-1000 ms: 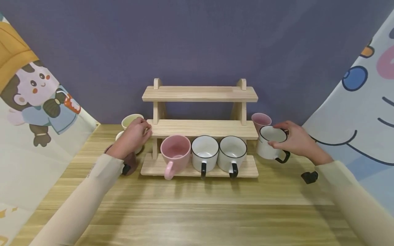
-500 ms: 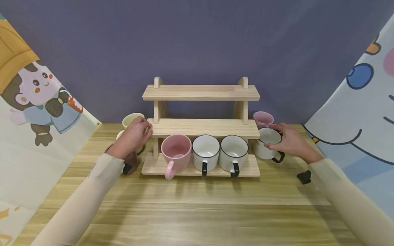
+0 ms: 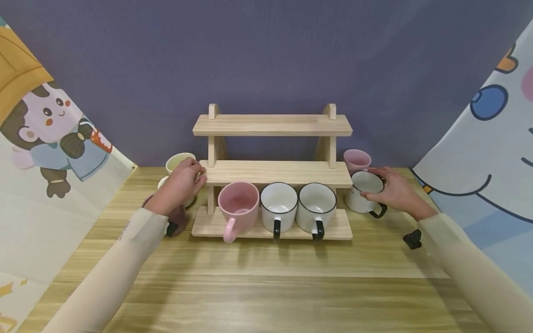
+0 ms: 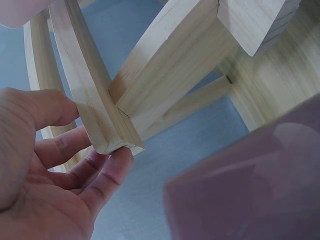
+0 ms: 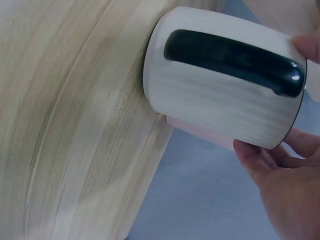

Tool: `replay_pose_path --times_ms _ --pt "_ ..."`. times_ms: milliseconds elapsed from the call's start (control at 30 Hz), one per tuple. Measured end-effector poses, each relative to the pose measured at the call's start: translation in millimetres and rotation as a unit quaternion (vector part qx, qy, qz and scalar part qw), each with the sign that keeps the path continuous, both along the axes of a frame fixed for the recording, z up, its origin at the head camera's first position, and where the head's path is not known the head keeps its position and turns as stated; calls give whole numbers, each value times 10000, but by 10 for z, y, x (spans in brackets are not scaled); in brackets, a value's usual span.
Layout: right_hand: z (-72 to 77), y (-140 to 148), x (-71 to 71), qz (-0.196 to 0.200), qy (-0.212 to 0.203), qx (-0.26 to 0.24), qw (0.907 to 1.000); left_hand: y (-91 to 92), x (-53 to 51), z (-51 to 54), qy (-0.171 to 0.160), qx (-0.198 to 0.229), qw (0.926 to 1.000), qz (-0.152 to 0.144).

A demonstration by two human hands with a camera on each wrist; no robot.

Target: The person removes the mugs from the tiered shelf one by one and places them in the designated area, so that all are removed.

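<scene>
In the head view a tiered wooden rack (image 3: 266,125) stands on the table. My left hand (image 3: 183,182) grips the left end of its middle shelf (image 3: 275,172); the left wrist view shows thumb and fingers round the plank end (image 4: 92,110). Right of the rack, my right hand (image 3: 395,190) holds a white mug (image 3: 359,200) by the rim, its black handle pointing toward me and to the right. Fingers (image 5: 252,160) press the rim in the right wrist view. On the lowest shelf sit a pink mug (image 3: 237,203) and two white black-handled mugs (image 3: 278,208).
Behind the held mug is another pink cup (image 3: 356,157). Left of the rack, partly hidden by my arm, are a yellow cup (image 3: 176,159), a white cup and a dark mauve mug (image 3: 178,219). A small black object (image 3: 412,239) is near my right wrist.
My right hand and the white mug have shifted slightly left, then a little back to the right. My left hand keeps its hold on the shelf end.
</scene>
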State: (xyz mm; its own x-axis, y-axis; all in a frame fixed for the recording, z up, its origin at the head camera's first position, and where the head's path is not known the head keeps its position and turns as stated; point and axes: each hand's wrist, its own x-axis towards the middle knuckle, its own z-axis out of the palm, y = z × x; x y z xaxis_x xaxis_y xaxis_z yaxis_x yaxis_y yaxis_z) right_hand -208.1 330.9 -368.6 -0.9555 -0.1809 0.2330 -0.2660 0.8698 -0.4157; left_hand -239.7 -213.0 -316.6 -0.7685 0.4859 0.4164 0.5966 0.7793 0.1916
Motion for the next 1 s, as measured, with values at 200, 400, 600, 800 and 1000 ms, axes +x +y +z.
replay_pose_path --times_ms 200,400,600,800,1000 --pt "-17 16 -30 -149 -119 -118 9997 0 -14 -10 43 11 10000 -41" --pt "-32 26 -65 -300 -223 -251 9990 6 -9 -13 110 -25 9999 -20" --pt "3 20 -75 -241 -251 -166 9993 10 -3 -18 157 -47 9999 18" --pt "35 23 -145 -61 -339 -15 9994 6 -19 -20 60 -30 10000 8" --pt "29 37 -170 10 -328 22 9995 2 -21 -27 78 0 10000 -42"
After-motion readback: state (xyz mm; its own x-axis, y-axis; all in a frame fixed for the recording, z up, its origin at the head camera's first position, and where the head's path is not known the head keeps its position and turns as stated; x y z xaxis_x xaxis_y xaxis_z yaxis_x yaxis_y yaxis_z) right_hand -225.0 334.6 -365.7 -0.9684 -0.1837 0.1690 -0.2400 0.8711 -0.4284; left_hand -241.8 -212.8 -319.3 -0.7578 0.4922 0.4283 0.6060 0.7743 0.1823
